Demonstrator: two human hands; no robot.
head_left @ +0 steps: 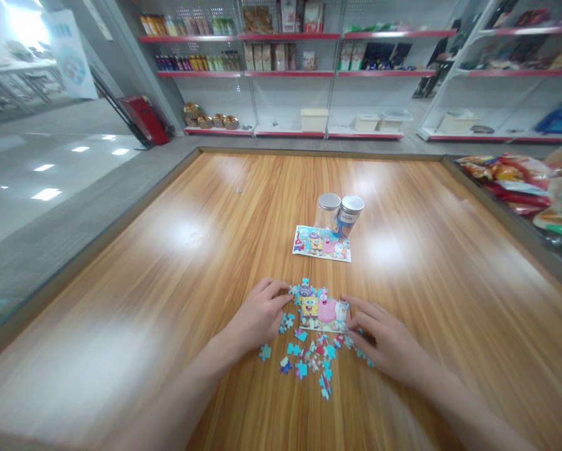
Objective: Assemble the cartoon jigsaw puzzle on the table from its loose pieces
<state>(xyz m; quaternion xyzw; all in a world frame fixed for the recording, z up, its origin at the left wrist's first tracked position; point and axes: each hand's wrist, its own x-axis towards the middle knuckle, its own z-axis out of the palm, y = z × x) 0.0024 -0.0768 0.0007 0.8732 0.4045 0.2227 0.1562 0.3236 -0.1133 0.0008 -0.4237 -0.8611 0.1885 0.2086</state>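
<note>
A partly joined cartoon jigsaw (322,310) lies on the wooden table (178,250) in front of me. My left hand (262,313) rests at its left edge, fingers curled, with the fingertips touching the top left pieces. Flat against the puzzle's right edge lies my right hand (387,341), fingers stretched over some loose pieces. Several loose blue and pink pieces (309,363) are scattered just below the joined part. A printed picture card (322,243) of the same cartoon lies farther back.
Two tubes with metal lids (340,214) stand behind the card. Snack bags (520,181) are piled at the table's right edge. Shop shelves (285,72) with goods line the back wall. Grey floor lies to the left.
</note>
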